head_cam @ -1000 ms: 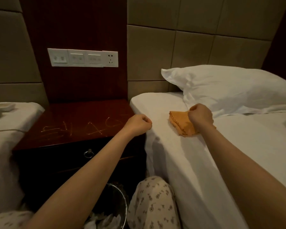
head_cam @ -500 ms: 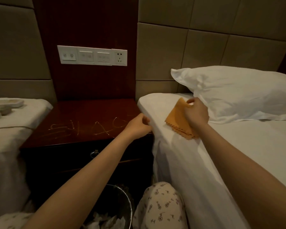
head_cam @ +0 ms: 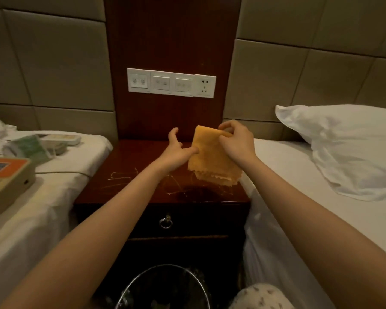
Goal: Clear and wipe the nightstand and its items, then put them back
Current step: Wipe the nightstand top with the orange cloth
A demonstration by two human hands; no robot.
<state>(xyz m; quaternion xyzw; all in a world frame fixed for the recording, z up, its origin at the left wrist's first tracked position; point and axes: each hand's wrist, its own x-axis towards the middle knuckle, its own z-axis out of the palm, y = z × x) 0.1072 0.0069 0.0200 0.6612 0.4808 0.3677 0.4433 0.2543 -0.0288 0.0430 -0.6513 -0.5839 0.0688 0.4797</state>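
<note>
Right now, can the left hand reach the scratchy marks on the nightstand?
Probably yes. The left hand is above the nightstand top, and the marks lie bare beside its forearm. The orange cloth, pinched by the right hand, hangs further right.

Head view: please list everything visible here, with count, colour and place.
cloth: 1, orange, hanging over the nightstand
nightstand: 1, dark red-brown, between the beds
ring pull: 1, metal, drawer front
switch panel: 1, white, wall above nightstand
left bed: 1, white sheet
right bed: 1, white sheet
pillow: 1, white, right bed
box: 1, tan, orange top, left bed
green packet: 1, left bed
waste bin: 1, dark, floor below nightstand
left grip: bare, fingertips at cloth's edge
right grip: bare, pinching cloth's top
</note>
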